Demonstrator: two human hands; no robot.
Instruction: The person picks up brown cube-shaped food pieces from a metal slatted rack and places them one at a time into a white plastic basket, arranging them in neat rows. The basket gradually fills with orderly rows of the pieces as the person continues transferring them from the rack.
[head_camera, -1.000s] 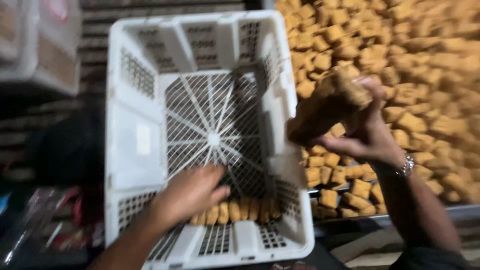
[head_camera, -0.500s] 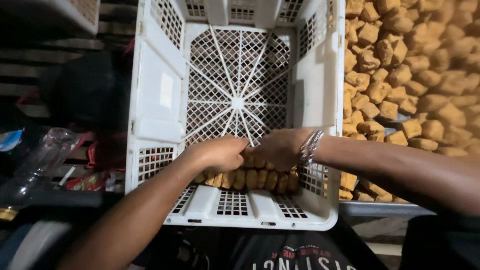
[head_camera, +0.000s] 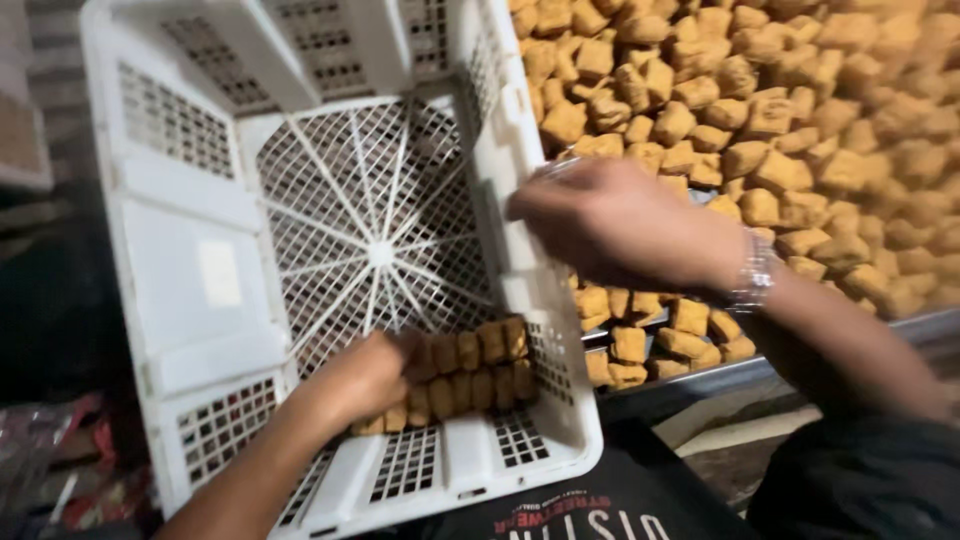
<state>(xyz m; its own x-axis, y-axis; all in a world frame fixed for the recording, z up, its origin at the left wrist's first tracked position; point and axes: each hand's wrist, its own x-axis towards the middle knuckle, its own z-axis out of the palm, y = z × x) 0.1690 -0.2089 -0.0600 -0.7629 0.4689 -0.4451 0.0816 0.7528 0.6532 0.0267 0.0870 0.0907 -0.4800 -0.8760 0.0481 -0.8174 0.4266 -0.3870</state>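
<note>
A white perforated plastic crate (head_camera: 200, 260) stands tilted in front of me. Along its near inner wall lies a row of golden-brown fried cubes (head_camera: 480, 365). My left hand (head_camera: 360, 375) presses against the left end of that row, fingers curled on the cubes. My right hand (head_camera: 620, 225), with a bracelet at the wrist, hovers blurred over the crate's right rim, between the crate and the heap of fried cubes (head_camera: 760, 130). I see nothing held in its fingers.
The heap of fried cubes fills a metal tray (head_camera: 700, 375) to the right. Dark clutter and plastic wrapping (head_camera: 50, 450) lie at the lower left. Another pale crate edge (head_camera: 20, 140) shows at the far left.
One second ago my right hand held a stack of cubes above the tray; it set them in the crate's row and has now moved back over the right rim. The left hand stays at the row.
</note>
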